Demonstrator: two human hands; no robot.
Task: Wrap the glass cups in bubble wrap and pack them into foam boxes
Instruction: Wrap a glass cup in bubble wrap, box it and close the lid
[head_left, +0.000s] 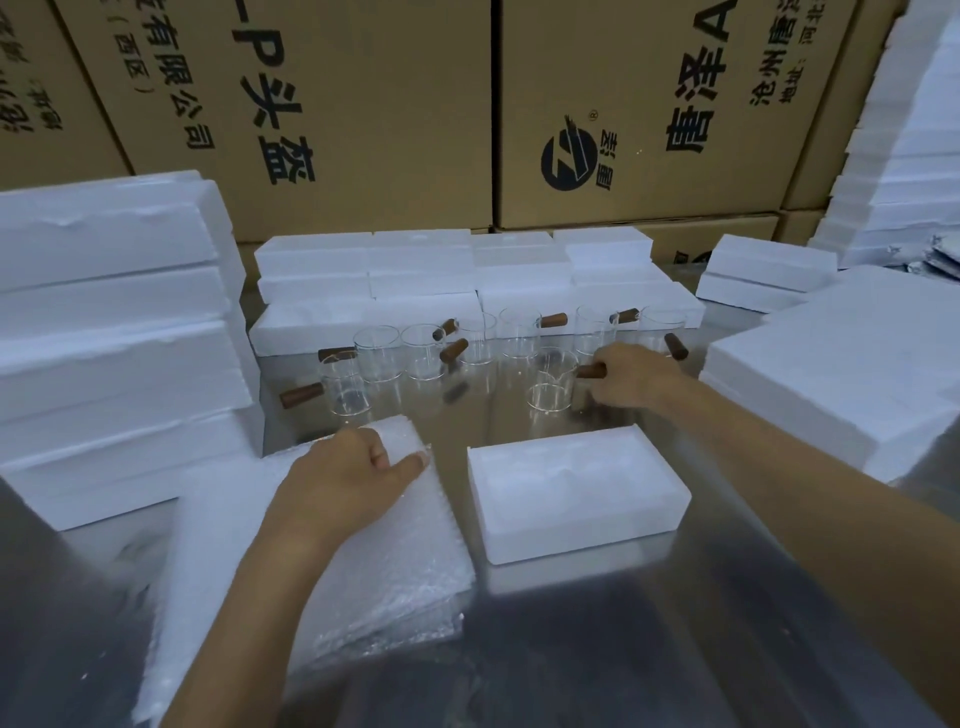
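Several clear glass cups with brown wooden handles stand in a row on the steel table (571, 649). My right hand (636, 376) grips the wooden handle of the nearest glass cup (551, 387), which stands apart in front of the row. My left hand (348, 475) pinches the far edge of a stack of bubble wrap sheets (332, 566) lying at the near left. An open white foam box (576, 493) with moulded hollows sits at the near middle, between my arms.
Stacks of white foam boxes stand at the left (114, 332), behind the cups (467, 275) and at the right (831, 374). Large printed cardboard cartons (363, 104) form a wall at the back.
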